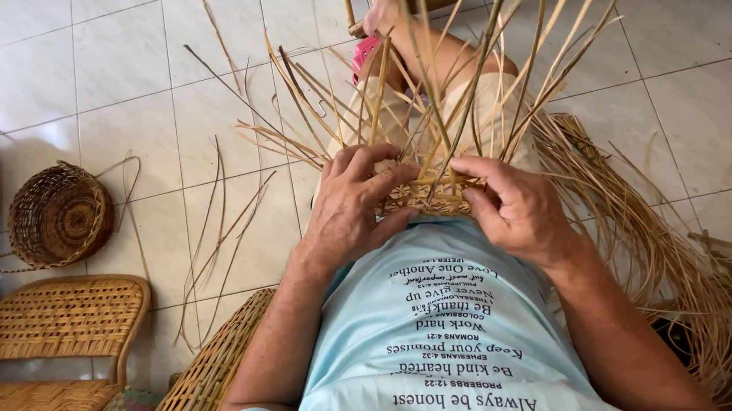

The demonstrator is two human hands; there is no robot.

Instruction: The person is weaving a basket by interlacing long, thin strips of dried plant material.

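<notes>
Woven base (431,196) pinched at both edges: left hand (352,203), right hand (518,208).

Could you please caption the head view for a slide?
Both hands, left and right, grip a half-woven rattan basket.

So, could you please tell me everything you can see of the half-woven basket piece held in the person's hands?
The half-woven basket piece is a small, tan, tightly plaited base of what looks like rattan or cane. Many long unwoven strips rise and fan out from it, away from the person. It sits against the belly of the light blue shirt, above the lap. The left hand grips its left side, fingers curled over the top edge; the right hand holds its right end.
</notes>
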